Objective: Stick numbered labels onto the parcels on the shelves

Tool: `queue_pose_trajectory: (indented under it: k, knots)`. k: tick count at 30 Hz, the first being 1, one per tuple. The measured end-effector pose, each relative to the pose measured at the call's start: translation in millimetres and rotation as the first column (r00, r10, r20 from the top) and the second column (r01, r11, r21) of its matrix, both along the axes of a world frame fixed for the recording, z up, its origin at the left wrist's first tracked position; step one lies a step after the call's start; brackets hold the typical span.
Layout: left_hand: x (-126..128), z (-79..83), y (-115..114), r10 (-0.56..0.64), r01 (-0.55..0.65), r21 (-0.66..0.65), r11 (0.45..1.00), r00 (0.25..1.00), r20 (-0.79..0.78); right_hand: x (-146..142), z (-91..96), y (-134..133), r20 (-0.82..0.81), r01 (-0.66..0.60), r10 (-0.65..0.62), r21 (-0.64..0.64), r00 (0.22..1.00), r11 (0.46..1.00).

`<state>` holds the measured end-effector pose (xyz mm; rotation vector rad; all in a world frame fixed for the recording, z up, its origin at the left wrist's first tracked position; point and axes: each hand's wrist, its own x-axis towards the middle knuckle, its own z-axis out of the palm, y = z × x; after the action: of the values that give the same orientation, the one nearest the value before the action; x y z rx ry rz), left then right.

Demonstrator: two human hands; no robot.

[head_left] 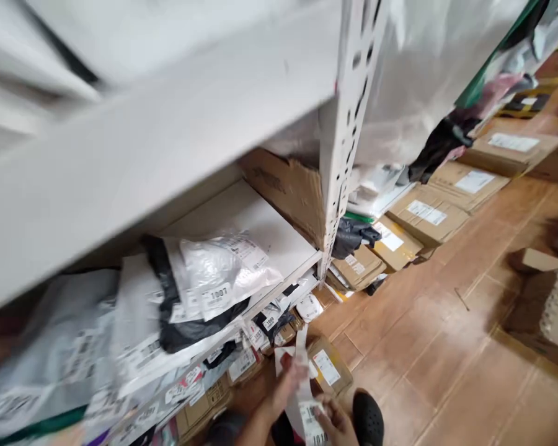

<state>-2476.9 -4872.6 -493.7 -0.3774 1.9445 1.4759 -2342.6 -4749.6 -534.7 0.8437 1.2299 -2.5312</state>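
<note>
Low in the view, my left hand (pixel 284 389) is closed around the upper part of a long white strip of printed labels (pixel 304 390). My right hand (pixel 338 425) pinches the same strip lower down, beside a label that reads 1010. Behind the left fingers lies something white and flat, partly hidden, and I cannot tell if it is a bag or paper. A taped cardboard box (pixel 341 371) with a white label rests on the floor just past my hands. Close by, a black clog (pixel 368 416) shows on my foot.
White metal shelving (pixel 353 118) fills the left and centre, its perforated post near my head. A clear bag marked 1007 (pixel 216 291) lies with other parcels on the shelf. Labelled cartons (pixel 428 214) line the floor along the shelves. An open box (pixel 546 303) stands at right.
</note>
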Motion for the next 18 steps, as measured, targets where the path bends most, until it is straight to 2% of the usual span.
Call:
queue_pose_trajectory:
  k: [1,2,4,7,9,11,14,15,16,18]
  knots:
    - [27,31.1,8,-0.095,0.062,0.243,0.968,0.987,0.128,0,33.7,11,-0.023,0.050,-0.050,0.019,0.998,0.999]
    - [53,60.6,15,-0.147,0.066,0.406,0.911,0.974,0.170,-2,67.8,21,-0.053,0.096,-0.093,0.056,0.994,0.994]
    - [92,113.6,27,-0.118,0.016,0.533,0.846,0.980,0.158,-8,133.6,35,-0.124,0.128,-0.109,0.151,0.986,0.980]
    - [119,177.8,31,0.100,-0.131,0.410,0.903,0.990,0.097,-23,218.0,40,-0.226,0.020,0.059,0.329,0.972,0.944]
    - [122,212.0,20,0.219,-0.230,0.304,0.924,0.973,0.071,-46,263.9,35,-0.288,-0.050,0.214,0.487,0.934,0.872]
    - [123,241.3,1,0.303,-0.299,0.229,0.926,0.953,0.021,-85,303.1,25,-0.341,0.006,0.296,0.665,0.892,0.747]
    - [128,278.0,-37,0.359,-0.344,0.167,0.924,0.930,-0.073,-163,347.2,0,-0.392,0.139,0.497,0.872,0.774,0.469]
    - [133,288.2,-50,0.371,-0.354,0.162,0.921,0.924,-0.091,-188,356.7,-10,-0.354,0.124,0.599,0.912,0.719,0.390]
    - [138,297.5,-61,0.384,-0.365,0.166,0.916,0.918,-0.103,-210,363.2,-19,-0.299,0.079,0.686,0.940,0.663,0.332]
    - [148,312.5,-79,0.416,-0.389,0.192,0.901,0.900,-0.127,-240,367.9,-35,-0.281,0.046,0.728,0.945,0.625,0.325]
